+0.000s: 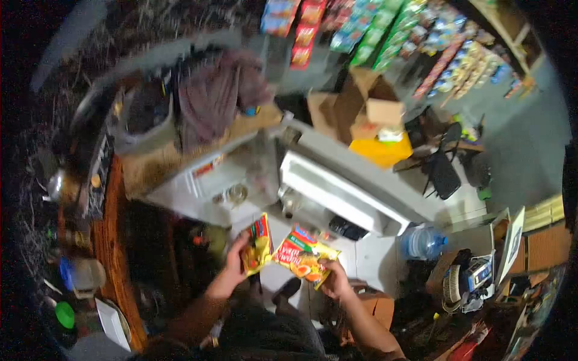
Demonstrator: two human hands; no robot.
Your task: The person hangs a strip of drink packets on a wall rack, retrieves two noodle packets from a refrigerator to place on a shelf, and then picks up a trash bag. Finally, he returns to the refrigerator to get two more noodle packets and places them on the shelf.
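My left hand is closed on a yellow packet with a red and green top, tilted almost upright. In my right hand is another yellow packet, its front showing red lettering and a picture of food with egg. I grip this one by its lower right corner. The two packets are side by side, close together, in front of my body and above the light tiled floor.
Ahead stand an open white container and cardboard boxes. A water bottle is at the right, near a fan. Strips of sachets hang above. On the left are a wooden edge and a draped cloth.
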